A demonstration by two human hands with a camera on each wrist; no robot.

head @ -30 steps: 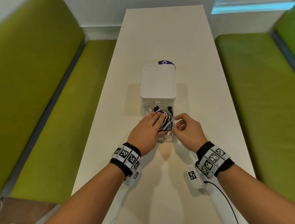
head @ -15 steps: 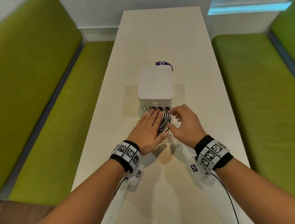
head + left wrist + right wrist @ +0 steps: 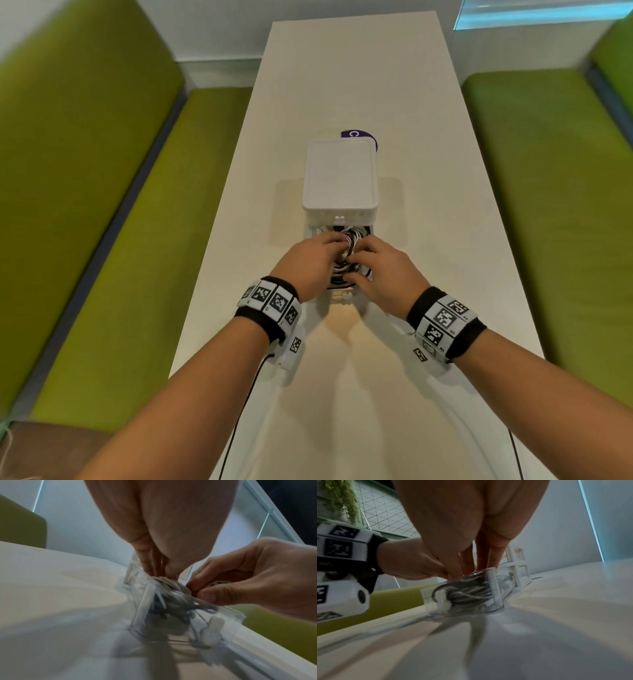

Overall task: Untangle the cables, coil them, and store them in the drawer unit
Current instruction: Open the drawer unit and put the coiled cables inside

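A white drawer unit (image 3: 340, 178) stands in the middle of the table. Its clear bottom drawer (image 3: 342, 296) is pulled out toward me and holds coiled black and white cables (image 3: 350, 235). My left hand (image 3: 334, 241) lies over the coil's left side, its straight fingers (image 3: 150, 563) pressing down on the cables (image 3: 178, 596). My right hand (image 3: 359, 255) covers the right side. Its fingertips (image 3: 468, 566) and thumb push on top of the cables (image 3: 467, 592), inside the drawer wall (image 3: 494, 588). Most of the coil is hidden under both hands.
The long white table (image 3: 342, 75) runs away from me between green benches on the left (image 3: 102, 240) and right (image 3: 548, 205). A purple label (image 3: 358, 134) lies just behind the unit. Thin black leads trail from my wristbands over the near table.
My right hand left the drawer's right rim and came onto the cables beside the left hand. The left hand stayed pressed on the coil, and the camera view shifted slightly.
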